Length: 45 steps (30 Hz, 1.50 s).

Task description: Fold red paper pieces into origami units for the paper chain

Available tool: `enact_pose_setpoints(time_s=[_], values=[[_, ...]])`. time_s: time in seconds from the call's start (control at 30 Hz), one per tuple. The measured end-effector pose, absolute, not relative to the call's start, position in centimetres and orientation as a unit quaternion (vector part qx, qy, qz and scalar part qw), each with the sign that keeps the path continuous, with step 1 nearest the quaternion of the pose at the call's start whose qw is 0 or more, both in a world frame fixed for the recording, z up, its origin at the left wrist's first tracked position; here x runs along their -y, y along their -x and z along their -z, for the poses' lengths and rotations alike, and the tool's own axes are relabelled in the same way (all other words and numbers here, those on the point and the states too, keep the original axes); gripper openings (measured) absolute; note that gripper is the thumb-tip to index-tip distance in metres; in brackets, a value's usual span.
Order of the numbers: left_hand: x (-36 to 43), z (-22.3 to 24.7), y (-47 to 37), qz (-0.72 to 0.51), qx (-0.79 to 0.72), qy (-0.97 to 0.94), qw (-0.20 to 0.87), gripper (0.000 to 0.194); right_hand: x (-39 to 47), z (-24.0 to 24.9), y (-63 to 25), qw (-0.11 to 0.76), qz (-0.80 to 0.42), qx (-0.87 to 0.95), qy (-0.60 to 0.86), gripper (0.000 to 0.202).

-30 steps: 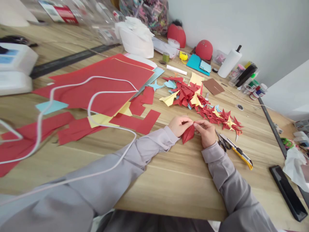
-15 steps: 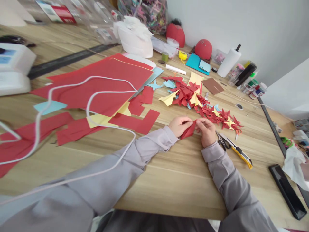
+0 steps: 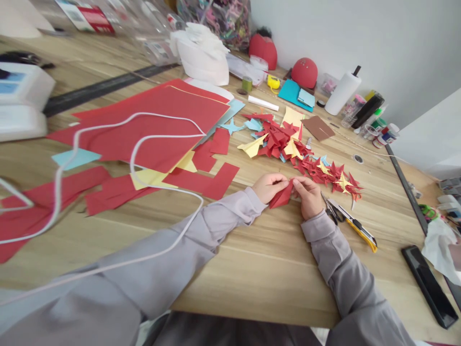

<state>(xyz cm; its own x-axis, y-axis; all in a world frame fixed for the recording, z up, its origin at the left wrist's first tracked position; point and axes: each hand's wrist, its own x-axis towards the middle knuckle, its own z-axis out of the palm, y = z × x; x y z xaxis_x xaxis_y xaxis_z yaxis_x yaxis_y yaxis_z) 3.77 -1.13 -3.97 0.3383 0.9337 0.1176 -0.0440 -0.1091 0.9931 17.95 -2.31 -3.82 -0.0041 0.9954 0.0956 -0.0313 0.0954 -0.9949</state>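
Note:
A small folded piece of red paper (image 3: 280, 198) is held between my two hands just above the wooden table. My left hand (image 3: 268, 187) pinches its left side between thumb and fingers. At the upper right corner of the paper, my right hand (image 3: 309, 193) grips it with thumb and forefinger. Part of the paper is hidden behind the fingers. Directly beyond my hands lies a heap of folded paper pieces (image 3: 275, 139), mostly red with some yellow and blue, trailing into red paper stars (image 3: 333, 174) on the right.
Large red sheets (image 3: 151, 129) and cut red strips (image 3: 122, 194) cover the left, with a white cord (image 3: 158, 138) looping over them. A yellow utility knife (image 3: 355, 226) and scissors (image 3: 334, 211) lie right of my right hand. A black phone-like object (image 3: 428, 286) rests further right.
Both hands keep their grip on the red paper in nearly the same place. The fingers have shifted only very slightly, and the whole view has moved a touch.

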Motion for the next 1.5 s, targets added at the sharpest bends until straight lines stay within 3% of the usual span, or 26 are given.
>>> enact_pose_setpoints(time_s=[0.43, 1.5], values=[[1.15, 4.59, -4.32, -0.448, -0.402, -0.623, 0.499, 0.03, 2.35, 3.89, -17.98, 0.527, -0.47, 0.525, 0.475, 0.019], [1.01, 4.23, -3.92, -0.444, -0.369, -0.636, 0.512, 0.023, 2.34, 3.81, -17.91, 0.539, -0.467, 0.532, 0.457, 0.014]])
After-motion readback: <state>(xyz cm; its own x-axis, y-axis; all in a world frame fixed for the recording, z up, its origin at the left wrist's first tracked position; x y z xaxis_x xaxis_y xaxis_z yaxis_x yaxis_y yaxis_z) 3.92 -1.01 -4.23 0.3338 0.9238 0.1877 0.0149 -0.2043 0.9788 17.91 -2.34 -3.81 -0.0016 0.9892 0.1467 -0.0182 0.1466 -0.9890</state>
